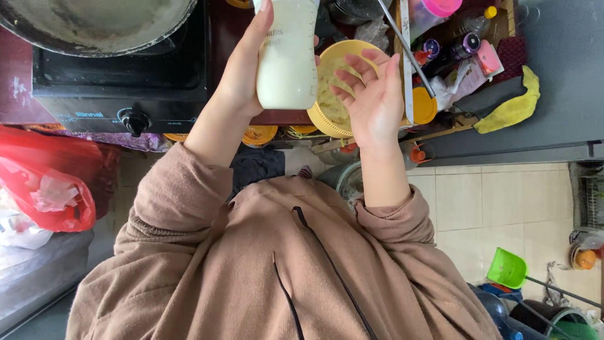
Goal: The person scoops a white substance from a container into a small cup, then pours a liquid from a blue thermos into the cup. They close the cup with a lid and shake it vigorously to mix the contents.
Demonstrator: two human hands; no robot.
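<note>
Nearest the lens, filling the lower half of the frame: my brown zip-up jacket [277, 271], its dark drawstrings hanging down the chest. Centre of frame, left of middle: my left hand [242, 75], fingers and thumb wrapped round a clear baby bottle [288, 60] filled with milky white liquid, held upright, its top cut off by the upper edge. Centre, right of middle: my right hand [372, 101], holding nothing, palm turned toward the bottle, fingers [352, 66] spread and slightly curled, just beside the bottle but apart from it. Behind both hands: a round yellow plastic strainer basket [330, 123], seen between bottle and right palm, with pale residue inside. Upper left: a black gas stove [119, 82] with one round knob, and on it a large grey wok [94, 25], only partly in view. Upper right: a crowded counter corner with a pink-lidded container [440, 7], a small bottle with a yellow cap [481, 19], an orange lid [425, 107], a thin metal rod [406, 47] running diagonally, and a yellow cloth [516, 104] draped on a grey surface. Left edge, middle: a red plastic bag [47, 182]. Lower right, on the pale tiled floor [497, 201]: a green plastic dustpan [506, 269] on a long handle, beside dark round containers that I cannot tell apart clearly.
</note>
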